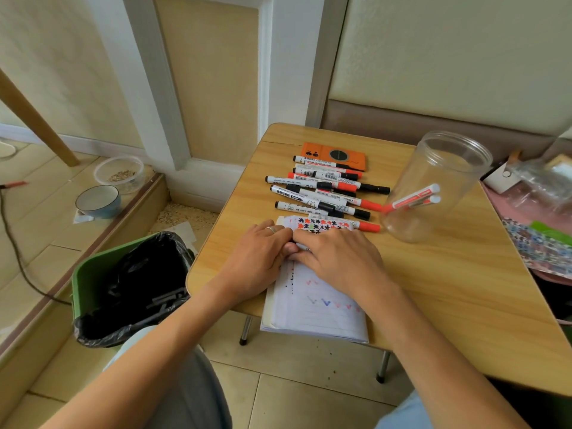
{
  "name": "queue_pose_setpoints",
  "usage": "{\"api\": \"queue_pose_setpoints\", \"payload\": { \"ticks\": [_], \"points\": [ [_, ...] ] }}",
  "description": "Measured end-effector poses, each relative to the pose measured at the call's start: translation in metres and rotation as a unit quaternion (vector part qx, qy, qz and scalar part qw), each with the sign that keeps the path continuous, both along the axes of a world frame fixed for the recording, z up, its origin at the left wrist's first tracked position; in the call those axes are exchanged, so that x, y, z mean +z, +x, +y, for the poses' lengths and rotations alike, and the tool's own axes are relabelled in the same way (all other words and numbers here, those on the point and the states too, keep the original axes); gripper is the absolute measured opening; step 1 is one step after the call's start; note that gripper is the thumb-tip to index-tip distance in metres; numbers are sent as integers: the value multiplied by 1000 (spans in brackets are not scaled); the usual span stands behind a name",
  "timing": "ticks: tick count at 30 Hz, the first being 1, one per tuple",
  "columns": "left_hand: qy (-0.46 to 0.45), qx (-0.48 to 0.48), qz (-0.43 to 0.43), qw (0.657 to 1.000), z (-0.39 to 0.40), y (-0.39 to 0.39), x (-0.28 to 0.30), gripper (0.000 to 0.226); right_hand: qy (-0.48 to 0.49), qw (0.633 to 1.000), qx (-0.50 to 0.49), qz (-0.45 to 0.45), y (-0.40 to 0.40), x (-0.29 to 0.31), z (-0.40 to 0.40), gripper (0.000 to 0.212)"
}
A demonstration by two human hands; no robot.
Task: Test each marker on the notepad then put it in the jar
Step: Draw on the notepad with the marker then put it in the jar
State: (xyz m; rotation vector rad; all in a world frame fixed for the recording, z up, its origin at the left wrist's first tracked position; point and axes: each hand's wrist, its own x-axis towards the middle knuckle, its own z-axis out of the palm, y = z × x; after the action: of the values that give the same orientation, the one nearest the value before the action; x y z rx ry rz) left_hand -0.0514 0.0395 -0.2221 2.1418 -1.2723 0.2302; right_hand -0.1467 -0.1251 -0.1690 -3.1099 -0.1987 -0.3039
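A white lined notepad point(315, 305) with red and blue tick marks lies at the table's near edge. My left hand point(257, 258) and right hand point(337, 258) meet over its upper part. Their fingers curl round a marker point(290, 242), of which only a dark bit shows between the fingertips. Several white markers point(325, 190) with black or red caps lie in a row beyond the pad. To the right stands a clear plastic jar point(433, 187), open at the top, with two red markers point(411, 199) leaning inside.
An orange flat case point(334, 154) lies behind the markers on the wooden table point(433, 289). A green bin point(130, 286) with a black liner stands on the floor at left. Bowls point(99, 201) sit further left. Bags and clutter point(538, 212) crowd the right edge.
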Motion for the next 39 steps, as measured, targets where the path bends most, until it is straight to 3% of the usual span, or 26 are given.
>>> {"api": "queue_pose_setpoints", "payload": {
  "ticks": [3,8,12,15,26,32,35,39],
  "points": [
    [-11,2,-11,1000,-1,-2,3,48,-9,999,16,-41,2,-3,-3,42],
    [-67,-22,19,997,0,-5,8,29,27,996,29,-85,4,-1,-12,39],
    [-28,-9,3,1000,-2,-2,4,29,-17,993,34,-114,2,-4,-10,25],
    [-21,0,0,1000,-1,0,1,28,-34,994,38,-101,1,-9,1,16],
    [5,-15,-3,1000,0,0,-1,26,-1,999,34,-10,0,-4,2,39],
    [15,-3,-41,999,0,-1,3,28,5,1000,20,21,1,6,7,39],
    [0,13,-38,999,1,-4,6,31,-75,996,19,-34,1,2,2,34],
    [-1,17,-20,1000,1,-1,8,24,-99,988,36,-110,-1,-9,1,26]
  ]
}}
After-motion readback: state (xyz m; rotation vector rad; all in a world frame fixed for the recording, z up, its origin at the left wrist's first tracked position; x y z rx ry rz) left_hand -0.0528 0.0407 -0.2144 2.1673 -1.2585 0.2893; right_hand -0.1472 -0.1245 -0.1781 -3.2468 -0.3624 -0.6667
